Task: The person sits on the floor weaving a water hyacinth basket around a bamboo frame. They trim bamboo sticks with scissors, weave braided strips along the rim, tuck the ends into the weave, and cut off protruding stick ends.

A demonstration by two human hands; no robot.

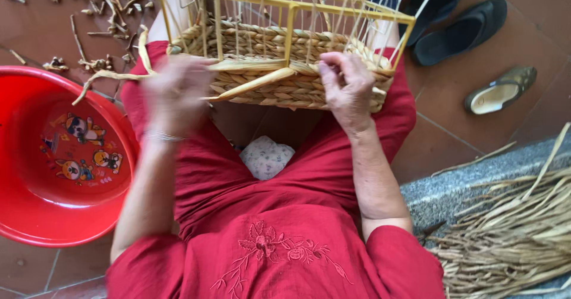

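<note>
Pinching the half-woven straw basket on its yellow wire frame [279, 67], right hand [347, 88] grips the rim while blurry left hand [177, 94] holds a flat straw strand [253, 85] beside it.

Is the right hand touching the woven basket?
Touching. The head view shows the right hand with its fingers curled over the top edge of the woven basket, pressing on the braided rim, with no gap between them.

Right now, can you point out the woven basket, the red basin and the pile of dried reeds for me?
woven basket [279, 88]: head view, on its plaited front wall.
red basin [24, 210]: head view, on its inner wall near the rim.
pile of dried reeds [511, 239]: head view, on the middle of the bundle.
</note>
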